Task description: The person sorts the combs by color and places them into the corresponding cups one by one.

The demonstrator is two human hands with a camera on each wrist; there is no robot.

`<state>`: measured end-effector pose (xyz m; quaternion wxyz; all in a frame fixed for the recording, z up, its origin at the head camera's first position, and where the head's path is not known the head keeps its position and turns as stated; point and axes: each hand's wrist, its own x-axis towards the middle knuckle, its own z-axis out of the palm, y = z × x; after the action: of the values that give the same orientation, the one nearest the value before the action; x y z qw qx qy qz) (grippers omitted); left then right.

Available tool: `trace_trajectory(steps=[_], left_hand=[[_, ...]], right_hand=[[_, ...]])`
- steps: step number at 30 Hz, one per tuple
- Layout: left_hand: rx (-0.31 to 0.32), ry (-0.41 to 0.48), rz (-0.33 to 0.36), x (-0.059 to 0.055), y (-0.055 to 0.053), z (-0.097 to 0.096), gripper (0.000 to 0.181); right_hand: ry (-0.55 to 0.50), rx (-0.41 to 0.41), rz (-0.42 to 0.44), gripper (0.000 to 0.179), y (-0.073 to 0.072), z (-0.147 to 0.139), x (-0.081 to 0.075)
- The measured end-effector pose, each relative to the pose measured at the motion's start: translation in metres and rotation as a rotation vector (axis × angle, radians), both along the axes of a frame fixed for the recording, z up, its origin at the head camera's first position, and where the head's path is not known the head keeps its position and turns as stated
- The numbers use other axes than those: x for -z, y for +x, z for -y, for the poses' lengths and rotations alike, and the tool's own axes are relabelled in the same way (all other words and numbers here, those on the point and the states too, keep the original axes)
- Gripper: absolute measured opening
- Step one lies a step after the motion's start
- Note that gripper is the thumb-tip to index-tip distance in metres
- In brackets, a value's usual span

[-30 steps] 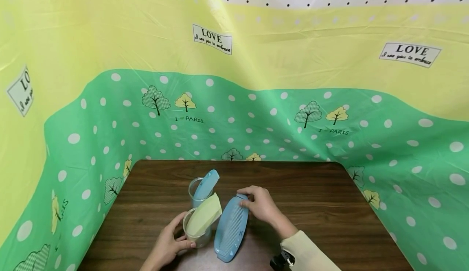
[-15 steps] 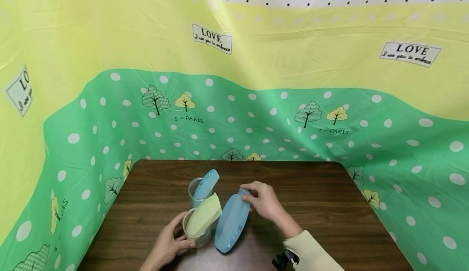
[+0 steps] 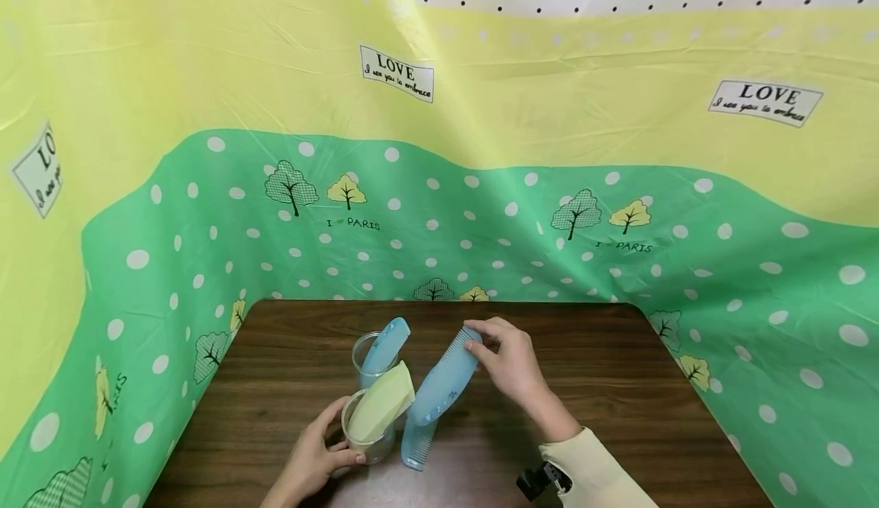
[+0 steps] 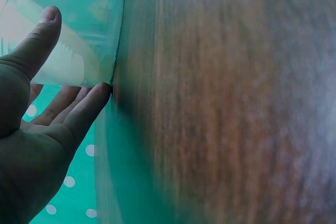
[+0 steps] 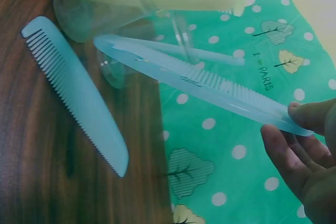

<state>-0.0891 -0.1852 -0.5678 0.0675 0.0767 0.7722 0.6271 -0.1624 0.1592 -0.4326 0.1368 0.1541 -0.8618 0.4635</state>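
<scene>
My right hand (image 3: 511, 363) pinches one end of a light blue comb (image 3: 449, 378). This comb is raised and slanted, its lower end overlapping a second blue comb (image 3: 416, 443) in the head view. In the right wrist view, that second comb (image 5: 79, 98) lies flat on the wood, apart from the raised one. My left hand (image 3: 312, 454) holds a clear cup (image 3: 381, 451) at its side, thumb and fingers around it. A pale yellow-green comb (image 3: 384, 401) leans inside this cup, as the right wrist view also shows.
Directly behind stands another clear cup (image 3: 357, 354) with a blue comb (image 3: 386, 348) leaning in it. The dark wooden table (image 3: 584, 355) ends at a green and yellow patterned cloth (image 3: 467, 218) behind and at the sides. A black device (image 3: 542, 482) sits at the right sleeve.
The two blue combs lay together before. My right hand has lifted one up and toward the back right, uncovering the other. My left hand and both cups stay where they were.
</scene>
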Motion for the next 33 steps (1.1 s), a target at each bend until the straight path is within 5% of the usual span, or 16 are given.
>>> trace_trajectory(steps=[18,29,33], left_hand=[[-0.011,-0.013,0.016,0.003,0.0,0.001,0.095],[-0.027,0.018,0.02,0.001,0.001,-0.002,0.095],[-0.026,0.022,0.031,0.0,0.001,-0.002,0.095]], right_hand=[[-0.163,0.019,-0.094,0.031,-0.001,-0.001,-0.022],[-0.251,-0.002,-0.068,0.032,0.005,0.014,-0.043],[-0.294,-0.009,-0.076,0.033,-0.001,0.017,-0.039]])
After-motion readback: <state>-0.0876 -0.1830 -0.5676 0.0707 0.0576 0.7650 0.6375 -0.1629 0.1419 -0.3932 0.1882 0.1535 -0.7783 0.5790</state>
